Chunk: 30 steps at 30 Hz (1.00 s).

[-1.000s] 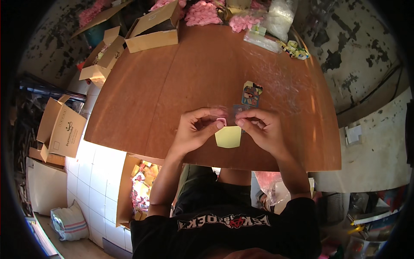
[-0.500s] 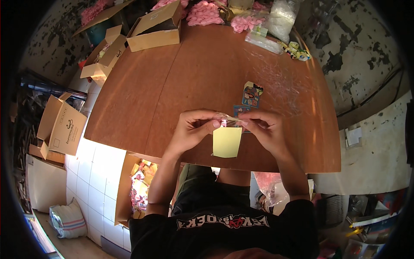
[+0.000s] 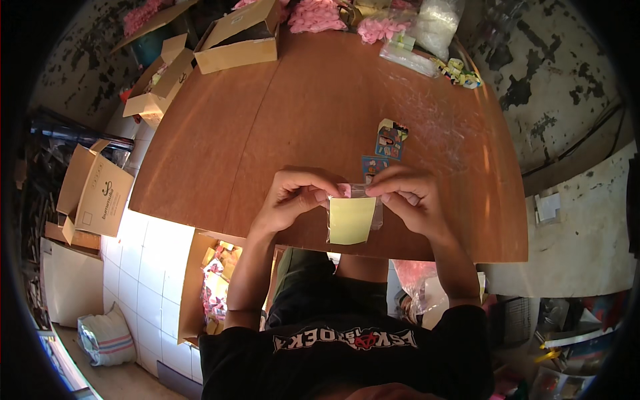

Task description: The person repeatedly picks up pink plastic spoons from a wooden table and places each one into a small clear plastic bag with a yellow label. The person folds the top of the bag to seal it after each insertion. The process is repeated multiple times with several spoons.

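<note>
Near the table's front edge, I hold a small clear plastic bag [image 3: 378,217] by its top corners. My left hand [image 3: 293,199] pinches the left corner between thumb and fingers, and my right hand [image 3: 412,200] grips the right one. A plain pale-yellow card [image 3: 351,221] shows in the bag, and a small pink thing [image 3: 344,189] is at its top beside my left fingertips. Just beyond my right fingers lie small blue printed cards [image 3: 390,141], partly hidden by that hand.
Thin clear plastic [image 3: 433,127] lies crumpled on the brown table [image 3: 200,153]. At the back are a cardboard box [image 3: 238,55], pink pieces [image 3: 317,16] and a bulging clear bag [image 3: 437,27]. Below the table's left front, an open carton [image 3: 190,287] holds colourful packets.
The bunched plastic at the top has been drawn straight and flat between my hands. More of the bag's right side now shows beside the yellow card.
</note>
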Each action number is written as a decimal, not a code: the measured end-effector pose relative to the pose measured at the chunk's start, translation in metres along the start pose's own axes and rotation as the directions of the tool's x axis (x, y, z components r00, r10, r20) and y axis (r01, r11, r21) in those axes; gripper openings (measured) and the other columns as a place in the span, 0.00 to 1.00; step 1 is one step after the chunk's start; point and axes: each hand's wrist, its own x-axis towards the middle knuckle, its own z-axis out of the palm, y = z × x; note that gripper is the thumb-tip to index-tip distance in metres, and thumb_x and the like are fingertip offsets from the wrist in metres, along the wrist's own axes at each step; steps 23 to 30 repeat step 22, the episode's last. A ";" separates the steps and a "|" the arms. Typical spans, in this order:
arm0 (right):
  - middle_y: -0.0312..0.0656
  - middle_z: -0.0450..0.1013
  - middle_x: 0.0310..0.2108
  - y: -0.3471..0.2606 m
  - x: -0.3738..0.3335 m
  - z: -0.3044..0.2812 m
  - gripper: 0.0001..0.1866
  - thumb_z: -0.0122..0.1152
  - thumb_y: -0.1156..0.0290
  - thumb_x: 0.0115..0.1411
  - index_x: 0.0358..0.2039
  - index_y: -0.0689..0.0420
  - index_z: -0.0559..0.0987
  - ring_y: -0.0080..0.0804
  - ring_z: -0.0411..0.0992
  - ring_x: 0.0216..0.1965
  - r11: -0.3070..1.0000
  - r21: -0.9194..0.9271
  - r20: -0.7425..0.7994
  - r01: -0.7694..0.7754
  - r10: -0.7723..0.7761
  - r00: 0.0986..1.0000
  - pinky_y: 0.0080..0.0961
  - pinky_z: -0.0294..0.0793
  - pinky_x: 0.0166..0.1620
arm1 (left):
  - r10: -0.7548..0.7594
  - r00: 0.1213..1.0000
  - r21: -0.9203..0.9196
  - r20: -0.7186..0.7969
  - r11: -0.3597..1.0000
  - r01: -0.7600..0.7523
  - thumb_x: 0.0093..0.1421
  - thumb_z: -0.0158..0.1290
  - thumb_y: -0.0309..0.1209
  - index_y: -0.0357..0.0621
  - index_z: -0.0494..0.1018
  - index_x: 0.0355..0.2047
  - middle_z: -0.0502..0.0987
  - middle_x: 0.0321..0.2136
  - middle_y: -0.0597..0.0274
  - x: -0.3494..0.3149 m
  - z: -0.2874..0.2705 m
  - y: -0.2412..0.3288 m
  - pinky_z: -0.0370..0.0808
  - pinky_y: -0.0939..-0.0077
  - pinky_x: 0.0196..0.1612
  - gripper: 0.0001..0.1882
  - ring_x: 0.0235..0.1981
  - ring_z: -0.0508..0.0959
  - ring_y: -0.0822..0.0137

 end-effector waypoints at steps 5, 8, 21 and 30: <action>0.44 0.76 0.39 -0.005 0.001 0.009 0.09 0.62 0.85 0.59 0.40 0.65 0.83 0.26 0.76 0.40 0.993 0.116 -0.006 -0.030 0.031 0.999 0.20 0.78 0.43 | -0.030 0.999 0.025 -0.038 0.999 0.031 0.56 0.62 0.15 0.32 0.77 0.39 0.82 0.41 0.52 -0.002 0.009 0.008 0.81 0.77 0.44 0.11 0.44 0.82 0.66; 0.44 0.76 0.39 -0.004 0.002 0.015 0.10 0.69 0.82 0.55 0.39 0.64 0.82 0.27 0.77 0.41 0.996 -0.088 -0.055 0.006 -0.011 0.998 0.23 0.81 0.45 | -0.098 0.991 0.144 -0.091 0.983 0.110 0.50 0.67 0.16 0.33 0.76 0.40 0.81 0.41 0.52 -0.005 0.011 0.008 0.81 0.76 0.44 0.17 0.43 0.82 0.66; 0.48 0.76 0.46 0.003 -0.029 0.004 0.16 0.64 0.79 0.61 0.50 0.64 0.77 0.31 0.79 0.41 0.978 -0.206 -0.074 -0.040 0.026 0.997 0.27 0.79 0.47 | 0.974 0.182 0.928 -0.131 0.057 0.367 0.50 0.69 0.18 0.42 0.68 0.47 0.76 0.48 0.42 -0.247 -0.023 0.154 0.84 0.58 0.42 0.26 0.51 0.78 0.50; 0.49 0.76 0.48 0.011 -0.035 0.003 0.17 0.64 0.80 0.61 0.51 0.62 0.78 0.32 0.79 0.42 0.981 -0.178 -0.071 -0.076 0.065 0.995 0.28 0.78 0.50 | 0.973 0.184 0.918 -0.140 0.058 0.392 0.50 0.69 0.18 0.42 0.68 0.47 0.76 0.48 0.42 -0.261 -0.020 0.152 0.84 0.58 0.42 0.26 0.51 0.78 0.50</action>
